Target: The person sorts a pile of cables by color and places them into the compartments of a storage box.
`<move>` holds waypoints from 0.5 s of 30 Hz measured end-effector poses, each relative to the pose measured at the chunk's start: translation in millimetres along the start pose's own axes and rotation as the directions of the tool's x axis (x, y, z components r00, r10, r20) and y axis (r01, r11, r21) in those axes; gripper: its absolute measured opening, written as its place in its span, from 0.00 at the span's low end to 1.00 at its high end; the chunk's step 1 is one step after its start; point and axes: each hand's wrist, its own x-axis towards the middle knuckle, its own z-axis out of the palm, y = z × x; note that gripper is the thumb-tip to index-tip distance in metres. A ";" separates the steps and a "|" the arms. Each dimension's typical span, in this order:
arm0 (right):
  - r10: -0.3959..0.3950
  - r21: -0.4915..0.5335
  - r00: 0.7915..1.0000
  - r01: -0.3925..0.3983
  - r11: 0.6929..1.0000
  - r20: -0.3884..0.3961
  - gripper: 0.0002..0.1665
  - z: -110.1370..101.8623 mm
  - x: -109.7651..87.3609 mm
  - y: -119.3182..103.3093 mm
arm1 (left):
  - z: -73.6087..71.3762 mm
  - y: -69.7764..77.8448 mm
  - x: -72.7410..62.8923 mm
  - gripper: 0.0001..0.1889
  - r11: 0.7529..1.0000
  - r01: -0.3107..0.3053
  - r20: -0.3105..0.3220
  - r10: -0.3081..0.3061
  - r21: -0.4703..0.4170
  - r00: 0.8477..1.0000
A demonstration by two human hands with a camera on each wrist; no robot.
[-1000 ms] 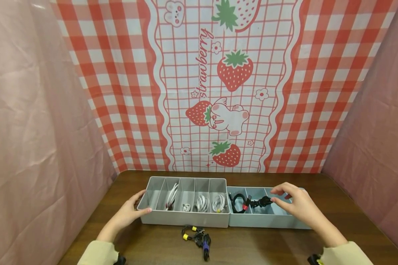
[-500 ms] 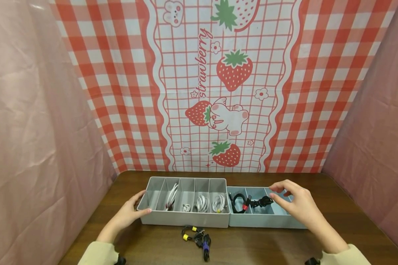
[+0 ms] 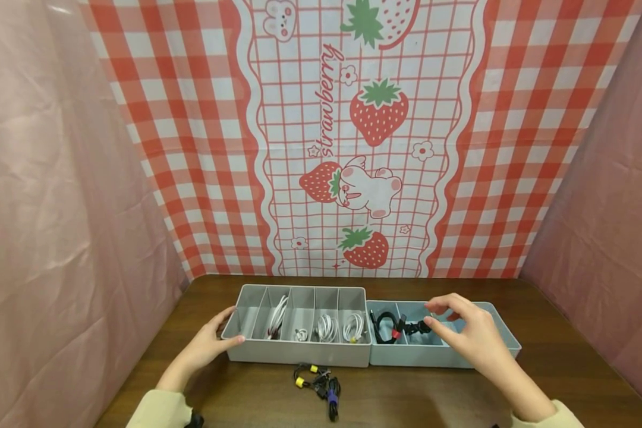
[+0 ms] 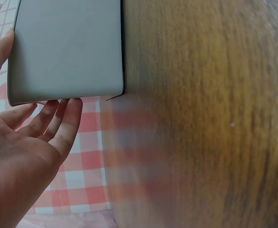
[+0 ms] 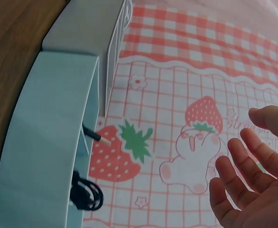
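Observation:
My left hand (image 3: 205, 342) is at the left end of a grey divided box (image 3: 299, 353). Its fingertips touch the end wall in the left wrist view, with the thumb along an edge. My right hand (image 3: 473, 330), fingers loosely bent and holding nothing, hovers over a pale blue divided box (image 3: 422, 356). Below its fingertips lies a coiled black cable (image 3: 417, 327), partly hidden in the head view. In the compartment to the left sits a black cable with a red tie (image 3: 395, 335). White cables (image 3: 327, 328) fill several compartments of the grey box.
In front of the grey box, on the wooden table (image 3: 406, 398), lie a black cable with yellow bands (image 3: 300, 383) and a black bundle with a purple tie (image 3: 333, 399). A red checked strawberry cloth (image 3: 321, 249) hangs behind the table. Pink curtains (image 3: 75, 238) flank it.
My right hand has shifted left over the blue box, so that the box's right end shows. My left hand, both boxes and the cables stay in place.

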 end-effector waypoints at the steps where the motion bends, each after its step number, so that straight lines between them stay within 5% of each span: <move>1: -0.006 0.008 1.000 0.006 1.000 -0.003 0.16 0.9 -0.3 -2.1 | -0.2 -0.1 0.2 0.42 1.000 0.000 0.002 0.000 0.002 1.000; 15: 0.039 0.069 0.999 -0.041 0.997 0.032 0.20 14.5 -6.4 -29.7 | -0.3 1.4 -0.6 0.42 1.000 0.003 -0.001 -0.003 0.006 1.000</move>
